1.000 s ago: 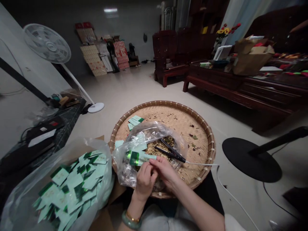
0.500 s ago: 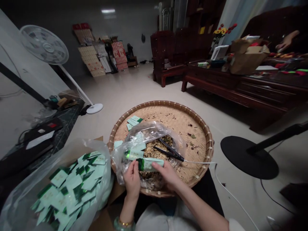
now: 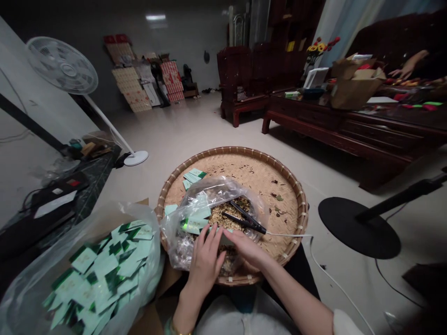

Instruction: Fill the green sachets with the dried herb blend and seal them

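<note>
Left hand (image 3: 206, 260): fingers extended over packet (image 3: 226, 238), thumb apart; right hand (image 3: 247, 247): fingers together at its end, hold hidden; best smooth packet flat, clear of tongs (image 3: 249, 224).

A fan (image 3: 69, 70) is standing at left, boxes (image 3: 131, 90) are sitting stacked beyond it, a carton (image 3: 356, 93) is resting on a dark table (image 3: 363, 130), flowers (image 3: 318, 48) are rising nearby.

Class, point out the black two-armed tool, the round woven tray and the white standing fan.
Black two-armed tool (image 3: 240, 221): head view, on its nearer arm.
Round woven tray (image 3: 262, 180): head view, bare woven floor.
White standing fan (image 3: 70, 70): head view, hub.
</note>
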A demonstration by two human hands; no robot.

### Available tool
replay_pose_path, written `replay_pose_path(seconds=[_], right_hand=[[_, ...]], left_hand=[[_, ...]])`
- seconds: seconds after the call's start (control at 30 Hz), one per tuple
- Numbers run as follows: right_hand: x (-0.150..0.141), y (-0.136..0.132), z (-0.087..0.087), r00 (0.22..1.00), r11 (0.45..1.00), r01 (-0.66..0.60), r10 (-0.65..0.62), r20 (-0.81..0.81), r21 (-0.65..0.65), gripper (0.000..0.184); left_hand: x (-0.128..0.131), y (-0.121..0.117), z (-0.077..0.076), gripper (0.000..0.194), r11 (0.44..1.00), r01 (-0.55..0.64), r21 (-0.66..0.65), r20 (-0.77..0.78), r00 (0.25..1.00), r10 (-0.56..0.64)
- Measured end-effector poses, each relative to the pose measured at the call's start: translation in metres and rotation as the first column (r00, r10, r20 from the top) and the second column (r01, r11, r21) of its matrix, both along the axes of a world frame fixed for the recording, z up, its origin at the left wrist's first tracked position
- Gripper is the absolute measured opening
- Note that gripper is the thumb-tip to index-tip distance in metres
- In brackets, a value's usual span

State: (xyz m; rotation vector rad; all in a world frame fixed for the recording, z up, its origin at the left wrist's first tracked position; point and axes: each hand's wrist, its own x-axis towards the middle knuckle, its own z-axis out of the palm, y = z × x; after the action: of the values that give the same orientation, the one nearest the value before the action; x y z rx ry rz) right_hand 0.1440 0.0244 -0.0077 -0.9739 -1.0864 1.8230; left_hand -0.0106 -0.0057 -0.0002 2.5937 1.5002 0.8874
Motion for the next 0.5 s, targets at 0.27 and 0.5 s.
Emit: replay_pose_path(seconds=[0.27,0.5], right_hand=[[0.014,0.013,0.014,0.985,0.984,-0.069,0.041,0.169,0.164,0.042],[0.023,0.013,0.039,0.988,0.983,-0.114,0.096,0.122,0.147,0.041]], left_hand=[[-0.003,0.004,-0.006,0.055,0.996,-0.013,-0.085,0.079,0.997,0.019],[-0.004,0.004,-0.01,0.05,0.993,-0.097,-0.069,0.171,0.979,0.107]])
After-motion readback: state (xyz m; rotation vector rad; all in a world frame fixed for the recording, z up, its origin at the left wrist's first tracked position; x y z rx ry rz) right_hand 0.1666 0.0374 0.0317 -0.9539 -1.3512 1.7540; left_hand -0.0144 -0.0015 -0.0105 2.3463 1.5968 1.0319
